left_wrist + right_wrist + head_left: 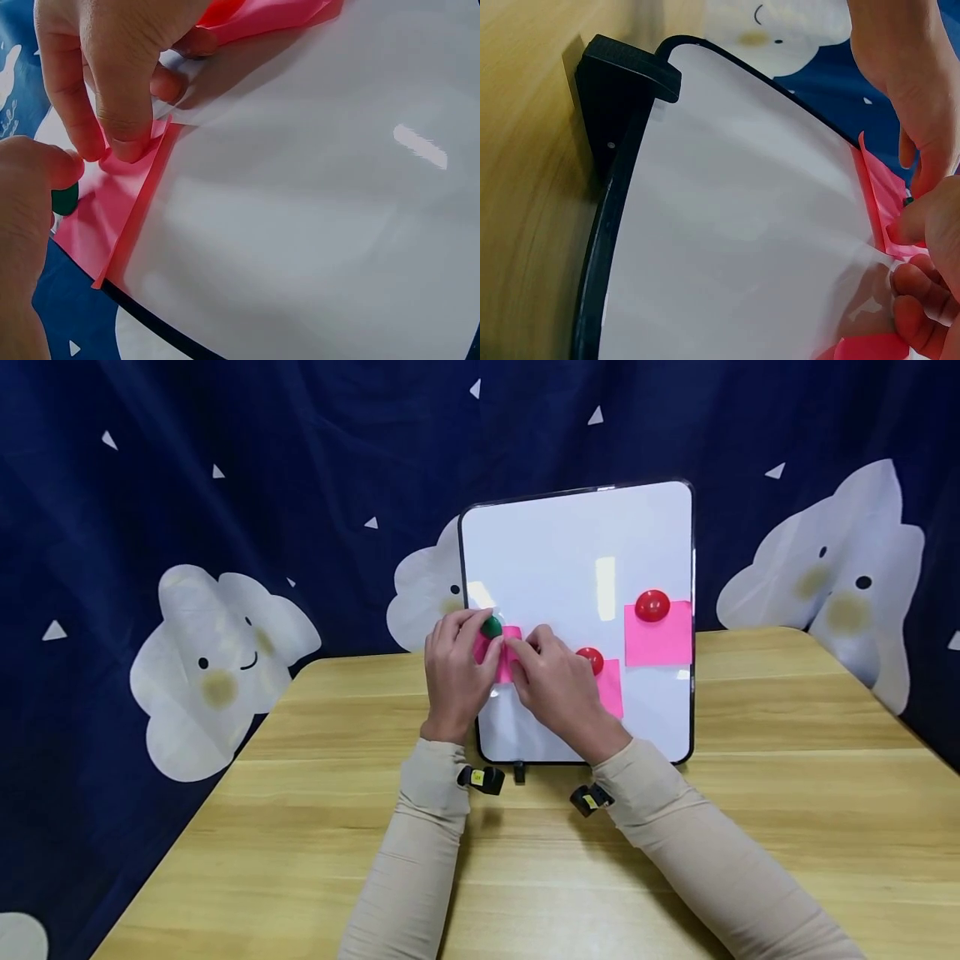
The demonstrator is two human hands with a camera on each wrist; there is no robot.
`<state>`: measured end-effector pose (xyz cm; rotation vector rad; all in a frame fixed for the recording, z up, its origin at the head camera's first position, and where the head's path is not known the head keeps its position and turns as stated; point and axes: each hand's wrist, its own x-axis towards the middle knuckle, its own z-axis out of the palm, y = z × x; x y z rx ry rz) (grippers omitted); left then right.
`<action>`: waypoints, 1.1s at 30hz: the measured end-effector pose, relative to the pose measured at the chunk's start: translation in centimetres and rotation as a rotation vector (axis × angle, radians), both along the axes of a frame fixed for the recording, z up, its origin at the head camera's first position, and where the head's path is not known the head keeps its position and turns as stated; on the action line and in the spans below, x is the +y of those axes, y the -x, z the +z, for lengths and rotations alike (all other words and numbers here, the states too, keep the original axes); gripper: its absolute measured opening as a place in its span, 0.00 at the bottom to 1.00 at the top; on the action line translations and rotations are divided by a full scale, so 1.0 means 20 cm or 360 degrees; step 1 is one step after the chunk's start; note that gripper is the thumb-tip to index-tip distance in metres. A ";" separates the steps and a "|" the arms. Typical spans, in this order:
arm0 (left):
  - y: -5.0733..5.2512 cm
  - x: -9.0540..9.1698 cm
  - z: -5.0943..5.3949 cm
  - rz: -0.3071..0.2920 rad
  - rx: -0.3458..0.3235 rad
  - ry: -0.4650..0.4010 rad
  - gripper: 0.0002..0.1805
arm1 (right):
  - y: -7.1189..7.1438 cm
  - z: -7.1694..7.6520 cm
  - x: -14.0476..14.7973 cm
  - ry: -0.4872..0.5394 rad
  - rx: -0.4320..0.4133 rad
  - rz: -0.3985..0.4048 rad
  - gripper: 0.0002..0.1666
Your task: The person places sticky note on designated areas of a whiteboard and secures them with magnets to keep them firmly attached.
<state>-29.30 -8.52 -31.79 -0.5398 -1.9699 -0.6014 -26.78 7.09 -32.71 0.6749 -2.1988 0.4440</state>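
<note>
A whiteboard with a black frame stands on the table. Near its left edge, my left hand pinches a round green magnet between index finger and thumb, at the top of a pink sticky note. My right hand meets it from the other side, thumb and index finger pinching the same note near its upper right. In the left wrist view the lower edge of the pink note stands slightly off the board. The left hand covers part of the magnet and the note.
Two more pink notes hang on the board: one at right under a red magnet, another partly behind my right hand, with a red magnet. A wooden table lies below; a blue curtain hangs behind.
</note>
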 end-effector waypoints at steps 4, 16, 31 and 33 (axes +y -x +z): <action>0.00 0.00 0.00 0.0023 0.0001 0.0051 0.22 | 0.00 0.00 -0.01 0.0007 0.0007 -0.0008 0.24; 0.00 -0.01 0.00 0.0036 0.0010 0.0121 0.23 | 0.00 -0.01 -0.02 0.0023 0.0019 -0.0017 0.23; 0.02 -0.02 -0.02 0.0013 0.0010 0.0120 0.21 | -0.01 0.00 -0.02 0.0025 0.0009 -0.0016 0.22; 0.02 -0.03 -0.02 0.0015 0.0012 0.0115 0.20 | -0.02 0.00 -0.01 0.0031 0.0002 -0.0010 0.21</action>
